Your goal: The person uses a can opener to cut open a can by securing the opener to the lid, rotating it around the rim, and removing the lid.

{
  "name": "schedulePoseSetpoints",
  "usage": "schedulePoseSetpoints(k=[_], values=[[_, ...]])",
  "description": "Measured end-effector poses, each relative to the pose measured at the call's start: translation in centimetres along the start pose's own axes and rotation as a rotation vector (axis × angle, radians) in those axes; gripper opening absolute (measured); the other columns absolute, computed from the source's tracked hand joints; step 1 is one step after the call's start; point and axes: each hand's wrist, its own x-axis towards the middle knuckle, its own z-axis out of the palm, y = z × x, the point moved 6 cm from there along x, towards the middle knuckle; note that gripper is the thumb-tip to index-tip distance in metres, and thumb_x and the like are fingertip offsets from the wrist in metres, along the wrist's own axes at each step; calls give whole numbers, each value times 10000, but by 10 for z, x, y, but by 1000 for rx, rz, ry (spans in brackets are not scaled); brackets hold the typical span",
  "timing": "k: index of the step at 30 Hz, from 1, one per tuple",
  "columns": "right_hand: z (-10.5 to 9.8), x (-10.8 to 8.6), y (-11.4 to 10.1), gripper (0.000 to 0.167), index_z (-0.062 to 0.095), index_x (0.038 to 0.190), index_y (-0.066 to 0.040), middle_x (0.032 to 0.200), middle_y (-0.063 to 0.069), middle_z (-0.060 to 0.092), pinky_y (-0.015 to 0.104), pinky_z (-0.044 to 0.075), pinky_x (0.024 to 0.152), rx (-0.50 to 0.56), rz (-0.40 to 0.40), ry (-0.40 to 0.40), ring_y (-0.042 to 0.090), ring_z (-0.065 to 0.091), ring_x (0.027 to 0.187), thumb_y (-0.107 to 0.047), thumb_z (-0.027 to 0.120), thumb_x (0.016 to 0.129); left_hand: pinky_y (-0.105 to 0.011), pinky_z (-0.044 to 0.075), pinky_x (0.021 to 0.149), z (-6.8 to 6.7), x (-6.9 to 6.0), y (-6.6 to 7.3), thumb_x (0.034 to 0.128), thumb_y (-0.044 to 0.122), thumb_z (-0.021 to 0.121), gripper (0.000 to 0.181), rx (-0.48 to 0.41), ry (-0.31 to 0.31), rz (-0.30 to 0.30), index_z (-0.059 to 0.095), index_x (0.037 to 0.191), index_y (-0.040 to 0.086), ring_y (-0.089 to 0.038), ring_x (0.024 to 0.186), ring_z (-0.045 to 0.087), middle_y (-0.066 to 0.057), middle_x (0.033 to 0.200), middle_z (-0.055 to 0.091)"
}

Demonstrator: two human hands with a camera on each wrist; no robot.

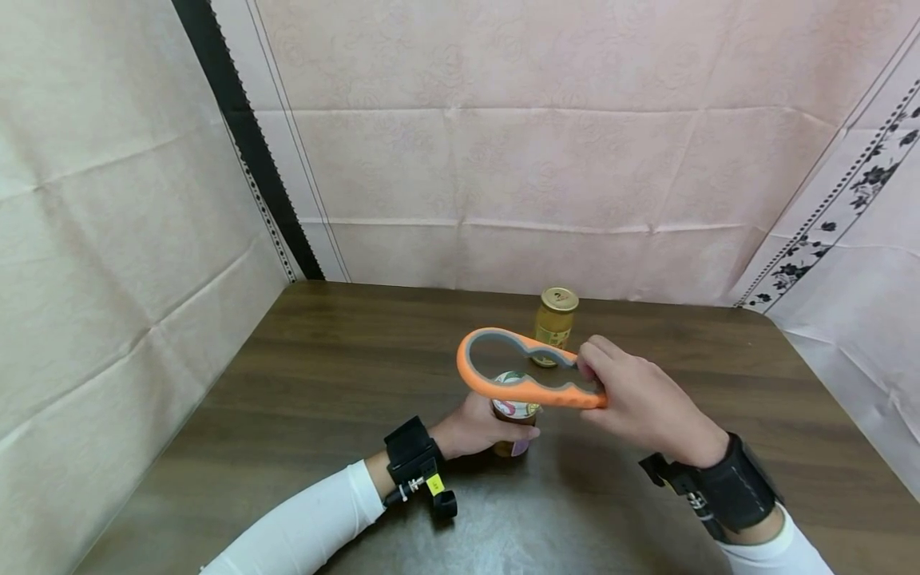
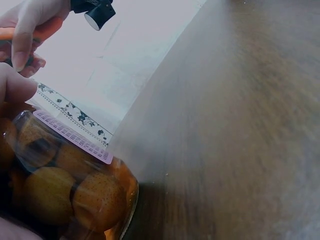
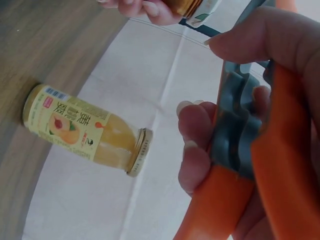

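Note:
My left hand (image 1: 474, 427) holds a glass jar (image 1: 512, 449) with a patterned lid, upright on the table. Round brownish fruits in liquid show through its glass in the left wrist view, beside a pale purple label strip (image 2: 75, 137). With my right hand (image 1: 647, 399) I grip an orange jar opener (image 1: 532, 391) by its handle ends. Its grey ridged lining (image 3: 232, 120) faces inward, and its loop hangs above the held jar. From the head view I cannot tell whether the loop touches the lid.
Behind the opener stands a second jar (image 1: 553, 319) with a gold lid and a yellow peach label (image 3: 67, 125). The brown wooden table (image 1: 345, 359) is bordered by pale cloth walls (image 1: 546, 176) at the back and sides.

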Motion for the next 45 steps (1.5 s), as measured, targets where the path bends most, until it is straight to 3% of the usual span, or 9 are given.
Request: schedulePoseSetpoints(k=[4,9,16,20,24,27,33,41,45], values=[[0,2,-4,396,486,802,-200,844,-94,415,184,355,561,13,-30,18,29,383,618,-85,844,677,-283,561,766,0,0,-1,893,3,740,366,25,-2,-2,590,1227,5,-162,766,662,-319,984,624],[1,4,-8,378,521,835,-201,863,-93,451,184,392,583,50,-40,14,24,421,649,-68,843,687,-266,519,962,-3,-2,-3,871,22,772,450,87,45,-31,587,1276,81,-73,1004,636,-286,1183,623],[5,5,-13,358,541,872,-186,862,-88,472,184,402,587,44,-46,-5,28,425,643,-63,825,691,-274,535,943,-2,-2,0,874,33,773,443,116,38,4,581,1273,58,-157,1002,650,-269,1164,636],[9,5,-16,355,558,896,-176,893,-80,483,181,407,581,17,-58,-26,27,420,646,-70,835,701,-282,566,762,1,0,0,907,11,727,337,96,-31,28,599,1218,16,-237,793,667,-253,928,667],[13,5,-19,367,568,914,-169,920,-74,486,185,420,592,0,-75,-47,31,425,669,-66,845,696,-281,516,610,4,0,1,933,0,686,330,88,-120,35,609,1253,10,-237,595,586,-215,673,590],[15,5,-20,369,569,920,-165,924,-68,488,193,433,603,-11,-81,-54,37,434,687,-59,840,694,-251,501,607,4,0,0,929,-5,685,420,92,-127,32,589,1335,51,-233,600,575,-191,681,583],[20,3,-23,350,573,940,-153,937,-45,506,209,454,629,-27,-119,-52,48,458,726,-22,794,701,-294,530,600,4,-1,1,938,-57,646,302,48,-128,63,589,1231,-11,-415,600,553,-269,691,564],[28,3,-22,358,587,971,-154,950,-49,515,221,465,648,-33,-94,-111,53,468,747,-92,842,727,-274,515,614,8,-5,29,918,-77,652,427,47,-129,76,515,1321,-46,-467,631,535,-238,801,579],[30,3,-22,360,590,979,-158,958,-57,512,223,474,658,-41,-95,-122,54,475,756,-104,848,734,-302,504,603,9,-5,34,923,-71,642,401,33,-141,64,518,1304,-56,-491,639,521,-274,791,569]])
